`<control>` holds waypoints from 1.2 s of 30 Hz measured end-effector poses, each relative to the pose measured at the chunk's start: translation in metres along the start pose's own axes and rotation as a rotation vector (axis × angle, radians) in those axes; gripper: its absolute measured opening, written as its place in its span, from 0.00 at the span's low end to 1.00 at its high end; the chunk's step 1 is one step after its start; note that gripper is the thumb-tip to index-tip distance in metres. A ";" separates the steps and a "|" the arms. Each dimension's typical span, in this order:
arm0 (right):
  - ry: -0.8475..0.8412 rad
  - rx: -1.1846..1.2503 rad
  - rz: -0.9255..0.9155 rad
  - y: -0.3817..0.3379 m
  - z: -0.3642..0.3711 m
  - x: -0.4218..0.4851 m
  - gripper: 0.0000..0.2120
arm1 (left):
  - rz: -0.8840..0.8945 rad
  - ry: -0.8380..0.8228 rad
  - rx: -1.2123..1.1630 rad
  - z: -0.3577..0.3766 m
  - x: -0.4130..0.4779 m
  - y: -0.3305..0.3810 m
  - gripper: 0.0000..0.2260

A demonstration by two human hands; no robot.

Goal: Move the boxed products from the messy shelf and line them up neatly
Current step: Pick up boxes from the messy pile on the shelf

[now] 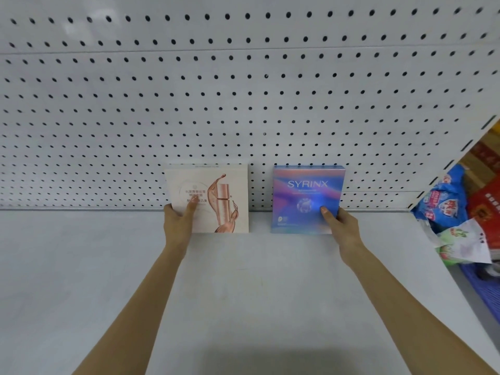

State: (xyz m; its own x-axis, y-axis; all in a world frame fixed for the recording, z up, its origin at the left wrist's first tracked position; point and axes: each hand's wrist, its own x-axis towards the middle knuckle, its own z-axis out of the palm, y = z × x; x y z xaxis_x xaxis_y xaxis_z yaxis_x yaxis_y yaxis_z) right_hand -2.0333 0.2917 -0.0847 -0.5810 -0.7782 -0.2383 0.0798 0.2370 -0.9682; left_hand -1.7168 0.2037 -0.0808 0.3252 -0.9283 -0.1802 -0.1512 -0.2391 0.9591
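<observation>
Left hand (pixel 178 224) pinches the lower left corner of the white box (pixel 213 198), thumb on its front, while the right hand (pixel 341 226) grips the lower right corner of the blue SYRINX box (pixel 307 198). I see both boxes upright and apart, close before the pegboard (pixel 243 90), on the shelf (pixel 81 266). Past a slotted upright (pixel 446 163) on the right lie crumpled bags (pixel 443 201), cut off by the frame edge; the fingers behind each box are hidden from me, and the small print is unreadable.
</observation>
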 end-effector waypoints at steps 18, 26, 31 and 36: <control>0.004 -0.197 -0.028 0.006 -0.002 0.004 0.16 | 0.119 0.074 0.068 -0.007 0.007 0.000 0.35; 0.157 -0.530 -0.412 0.024 0.000 -0.047 0.27 | 0.207 0.154 0.300 -0.037 -0.060 -0.011 0.29; -0.270 -0.608 -0.611 0.030 0.038 -0.118 0.24 | 0.219 0.074 0.213 -0.095 -0.143 -0.029 0.18; -0.776 -0.429 -0.403 0.027 0.092 -0.228 0.21 | 0.105 0.171 0.024 -0.183 -0.222 -0.064 0.15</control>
State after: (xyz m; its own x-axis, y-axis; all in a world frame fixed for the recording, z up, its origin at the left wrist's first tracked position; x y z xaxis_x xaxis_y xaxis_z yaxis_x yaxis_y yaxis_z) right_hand -1.8242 0.4227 -0.0637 0.2075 -0.9778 -0.0279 -0.3994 -0.0587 -0.9149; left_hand -1.6084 0.4776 -0.0620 0.4602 -0.8870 -0.0381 -0.2138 -0.1524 0.9649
